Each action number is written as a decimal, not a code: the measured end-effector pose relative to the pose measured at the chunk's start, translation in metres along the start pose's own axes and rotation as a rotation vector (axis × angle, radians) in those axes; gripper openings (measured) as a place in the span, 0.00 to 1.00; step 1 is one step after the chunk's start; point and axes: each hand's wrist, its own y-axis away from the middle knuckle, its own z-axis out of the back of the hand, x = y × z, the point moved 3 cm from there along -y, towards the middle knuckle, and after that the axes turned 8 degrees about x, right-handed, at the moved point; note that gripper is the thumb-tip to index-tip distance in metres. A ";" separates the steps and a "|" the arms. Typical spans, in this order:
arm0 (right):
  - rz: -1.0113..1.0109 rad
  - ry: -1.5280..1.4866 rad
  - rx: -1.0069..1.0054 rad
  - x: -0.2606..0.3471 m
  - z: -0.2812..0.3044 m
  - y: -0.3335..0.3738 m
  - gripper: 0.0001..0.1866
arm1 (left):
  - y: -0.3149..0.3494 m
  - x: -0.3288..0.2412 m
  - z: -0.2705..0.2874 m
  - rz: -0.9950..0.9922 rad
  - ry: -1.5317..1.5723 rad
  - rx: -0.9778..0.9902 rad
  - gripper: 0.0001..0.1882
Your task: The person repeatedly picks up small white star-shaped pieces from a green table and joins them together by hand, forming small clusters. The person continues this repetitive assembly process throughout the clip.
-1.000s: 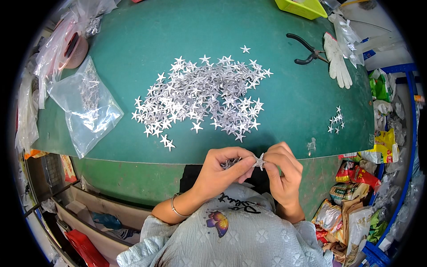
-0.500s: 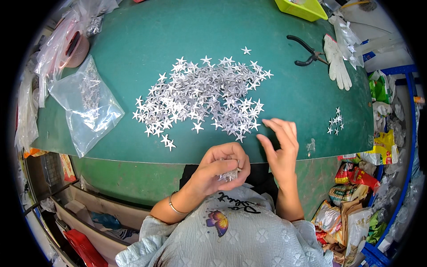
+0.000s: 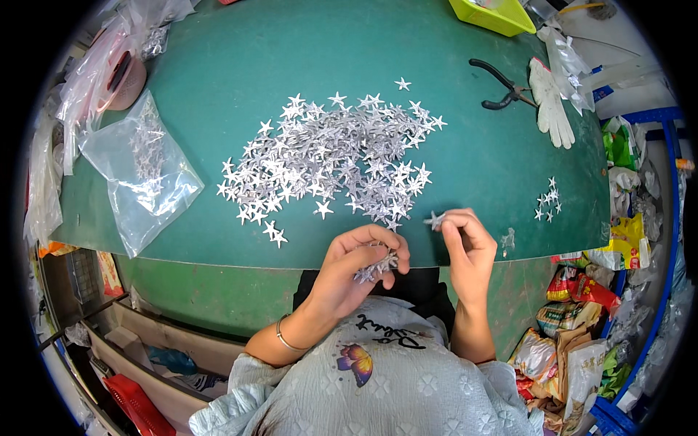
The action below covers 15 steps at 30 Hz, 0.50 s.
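A wide pile of small silver starfish-shaped pieces (image 3: 320, 156) lies on the green tabletop (image 3: 240, 43). My left hand (image 3: 352, 261) is curled around a handful of silver starfish pieces (image 3: 376, 267), just off the table's near edge. Between thumb and fingertips, my right hand (image 3: 469, 247) pinches a single silver starfish piece (image 3: 435, 220), just to the right of the pile's near corner. Far to the right sits a small separate group of starfish pieces (image 3: 549, 198). My left palm is mostly hidden by its fingers.
At the left lies a clear plastic bag (image 3: 149, 189) with more starfish pieces inside, near a pink basket (image 3: 127, 83). Black-handled pliers (image 3: 505, 87) and a white glove (image 3: 550, 105) rest at the far right, below a yellow-green tray (image 3: 498, 16). Drawers (image 3: 160, 356) stand open at lower left.
My right hand has closed from spread fingers into a pinch and now holds one starfish piece. The fingers of my left hand have loosened, showing more of its handful.
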 end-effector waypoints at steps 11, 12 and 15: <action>-0.083 -0.434 0.202 0.025 -0.011 0.015 0.03 | 0.004 -0.002 -0.015 0.059 -0.187 -0.079 0.10; -0.064 -0.383 0.199 0.027 -0.011 0.015 0.02 | 0.005 -0.004 -0.017 0.045 -0.286 -0.086 0.11; 0.079 -0.144 0.153 0.034 -0.012 0.015 0.02 | 0.007 -0.008 -0.020 -0.002 -0.513 -0.106 0.13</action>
